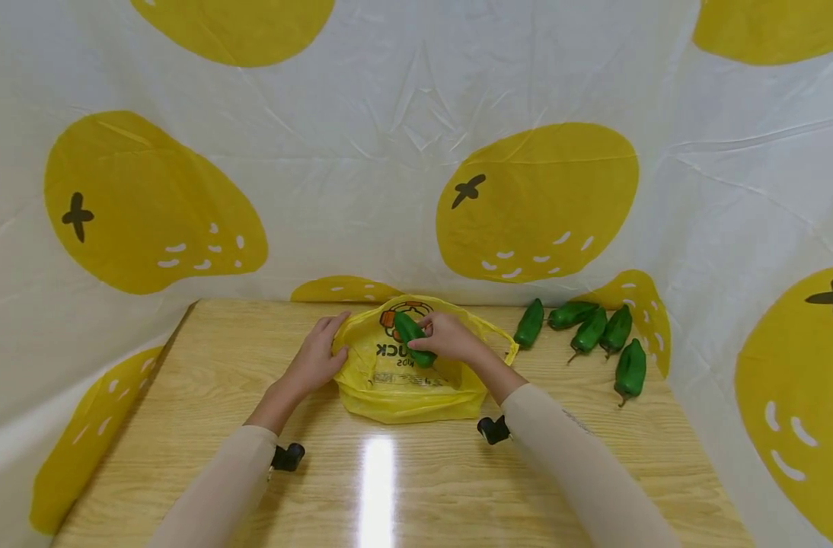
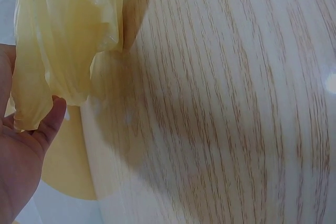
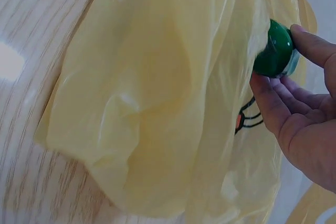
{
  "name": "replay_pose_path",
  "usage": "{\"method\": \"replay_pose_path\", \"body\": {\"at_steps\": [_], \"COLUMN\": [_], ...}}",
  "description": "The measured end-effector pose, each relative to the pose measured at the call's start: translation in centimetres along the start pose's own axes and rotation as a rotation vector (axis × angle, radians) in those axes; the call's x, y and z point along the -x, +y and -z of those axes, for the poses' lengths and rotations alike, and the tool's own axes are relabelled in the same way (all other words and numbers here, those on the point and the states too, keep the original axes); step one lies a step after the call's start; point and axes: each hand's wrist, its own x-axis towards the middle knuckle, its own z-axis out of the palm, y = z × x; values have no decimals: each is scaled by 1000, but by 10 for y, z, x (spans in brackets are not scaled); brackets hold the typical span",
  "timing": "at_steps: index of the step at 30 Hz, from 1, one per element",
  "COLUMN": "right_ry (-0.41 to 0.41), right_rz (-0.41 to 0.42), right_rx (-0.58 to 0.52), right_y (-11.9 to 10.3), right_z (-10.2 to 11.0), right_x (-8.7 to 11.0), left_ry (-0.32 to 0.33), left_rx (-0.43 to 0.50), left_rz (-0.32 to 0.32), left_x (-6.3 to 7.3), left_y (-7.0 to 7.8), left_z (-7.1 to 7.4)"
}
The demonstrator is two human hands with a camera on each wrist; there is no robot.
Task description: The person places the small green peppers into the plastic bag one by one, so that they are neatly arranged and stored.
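A yellow plastic bag [image 1: 362,380] with printed lettering stands on the wooden table, its mouth spread open. At the bag's left rim, my left hand [image 1: 318,356] grips the plastic between thumb and fingers; the left wrist view shows that thumb [image 2: 52,121] against the film. My right hand [image 1: 451,339] pinches a green pepper [image 1: 410,331] at the bag's mouth. In the right wrist view, part of this pepper [image 3: 275,48] is hidden behind the bag's near wall. Whatever lies deeper in the bag is hidden.
Several more green peppers [image 1: 590,329] lie on the table [image 1: 444,487] to the right of the bag, near the back edge. A white cloth [image 1: 362,167] with yellow fruit shapes hangs behind the table and along both sides.
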Motion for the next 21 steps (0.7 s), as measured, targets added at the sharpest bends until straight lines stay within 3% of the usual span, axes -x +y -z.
{"method": "replay_pose_path", "body": {"at_steps": [7, 12, 21], "right_ry": [-18, -54, -2], "right_rz": [-21, -26, -88], "right_rx": [90, -1, -96], "right_y": [-14, -20, -26], "right_z": [-11, -19, -34], "right_x": [-10, -18, -22], "left_ry": [-7, -8, -24], "left_rx": [3, -5, -2], "left_rz": [8, 2, 9], "left_x": [1, 3, 2], "left_y": [0, 0, 2], "left_z": [1, 1, 1]}}
